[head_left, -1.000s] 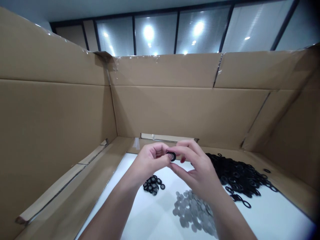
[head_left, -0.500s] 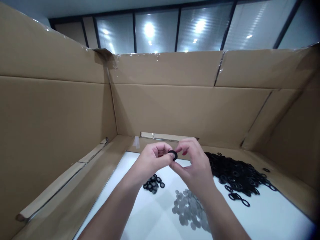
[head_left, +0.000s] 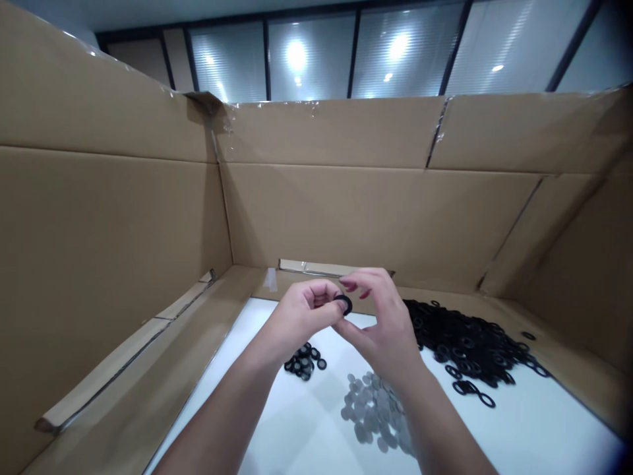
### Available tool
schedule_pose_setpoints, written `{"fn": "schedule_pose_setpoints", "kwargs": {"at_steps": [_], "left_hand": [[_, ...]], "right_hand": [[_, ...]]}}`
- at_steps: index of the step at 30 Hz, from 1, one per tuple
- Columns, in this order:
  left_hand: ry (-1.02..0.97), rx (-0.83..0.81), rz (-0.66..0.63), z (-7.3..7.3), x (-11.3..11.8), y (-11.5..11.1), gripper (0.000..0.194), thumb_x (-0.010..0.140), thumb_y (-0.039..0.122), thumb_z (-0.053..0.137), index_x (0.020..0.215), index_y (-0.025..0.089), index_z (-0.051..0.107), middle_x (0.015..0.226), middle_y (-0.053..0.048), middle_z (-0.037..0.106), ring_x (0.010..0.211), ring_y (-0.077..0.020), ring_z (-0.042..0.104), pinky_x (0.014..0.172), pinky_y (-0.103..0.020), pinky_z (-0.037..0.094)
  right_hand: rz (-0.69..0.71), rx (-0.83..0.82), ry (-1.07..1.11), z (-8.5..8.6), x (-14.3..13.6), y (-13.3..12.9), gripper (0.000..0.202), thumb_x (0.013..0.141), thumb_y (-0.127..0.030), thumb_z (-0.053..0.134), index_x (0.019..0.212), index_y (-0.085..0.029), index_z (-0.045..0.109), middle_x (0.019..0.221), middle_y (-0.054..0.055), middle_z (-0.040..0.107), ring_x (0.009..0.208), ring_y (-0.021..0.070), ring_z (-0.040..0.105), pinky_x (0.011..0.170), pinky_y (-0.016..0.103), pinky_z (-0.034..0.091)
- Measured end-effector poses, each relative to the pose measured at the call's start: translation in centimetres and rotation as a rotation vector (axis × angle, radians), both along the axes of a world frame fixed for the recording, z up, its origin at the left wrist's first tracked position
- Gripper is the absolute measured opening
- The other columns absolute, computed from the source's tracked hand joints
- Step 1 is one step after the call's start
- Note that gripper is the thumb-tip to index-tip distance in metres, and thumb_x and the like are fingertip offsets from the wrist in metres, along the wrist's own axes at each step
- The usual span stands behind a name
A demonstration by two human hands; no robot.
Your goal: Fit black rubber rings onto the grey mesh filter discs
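The ring [head_left: 349, 304] is clamped between thumb and fingertips of the left hand [head_left: 305, 311]; the right hand [head_left: 387, 324] is held just beside it, thumb and fingers parted.

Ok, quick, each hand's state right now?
Left hand: closed, pinching a black ring.
Right hand: open, close to the ring; whether it touches can't be told.
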State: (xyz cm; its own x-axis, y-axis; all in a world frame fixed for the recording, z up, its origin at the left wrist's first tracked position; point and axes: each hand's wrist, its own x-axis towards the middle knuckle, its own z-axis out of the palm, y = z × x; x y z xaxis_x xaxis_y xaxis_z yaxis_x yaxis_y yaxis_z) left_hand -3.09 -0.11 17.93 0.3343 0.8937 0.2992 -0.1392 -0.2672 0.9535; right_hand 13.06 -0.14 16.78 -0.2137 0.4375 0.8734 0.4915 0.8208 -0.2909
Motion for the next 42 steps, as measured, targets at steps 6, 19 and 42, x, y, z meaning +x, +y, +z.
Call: {"fn": "schedule_pose_setpoints", "kwargs": {"at_steps": [6,19,42], "left_hand": [[0.010,0.004,-0.019,0.1,0.0,-0.1,0.014,0.084,0.027,0.067,0.080,0.014,0.063,0.077,-0.001,0.058,0.075,-0.0129,0.054,0.072,-0.026,0.042],[0.019,-0.011,-0.027,0.1,0.2,-0.1,0.014,0.082,0.026,0.066,0.075,0.015,0.061,0.074,0.000,0.055,0.074,-0.0134,0.053,0.071,-0.026,0.040],[0.020,0.026,-0.016,-0.2,0.2,0.2,0.011,0.083,0.023,0.064,0.077,0.014,0.060,0.074,0.000,0.052,0.075,-0.0123,0.051,0.071,-0.025,0.039]], "right_hand": [[0.042,-0.021,-0.016,0.3,0.4,0.0,0.021,0.084,-0.013,0.069,0.097,-0.025,0.058,0.098,0.002,0.058,0.090,0.0184,0.061,0.077,0.033,0.051],[0.026,-0.071,0.060,0.0,0.1,0.3,0.022,0.082,-0.015,0.069,0.092,-0.025,0.052,0.097,0.002,0.057,0.090,0.0194,0.061,0.074,0.033,0.052],[-0.016,-0.013,0.105,-0.6,-0.8,0.9,0.024,0.079,-0.014,0.070,0.089,-0.025,0.051,0.099,0.002,0.056,0.095,0.0208,0.060,0.080,0.035,0.049]]}}
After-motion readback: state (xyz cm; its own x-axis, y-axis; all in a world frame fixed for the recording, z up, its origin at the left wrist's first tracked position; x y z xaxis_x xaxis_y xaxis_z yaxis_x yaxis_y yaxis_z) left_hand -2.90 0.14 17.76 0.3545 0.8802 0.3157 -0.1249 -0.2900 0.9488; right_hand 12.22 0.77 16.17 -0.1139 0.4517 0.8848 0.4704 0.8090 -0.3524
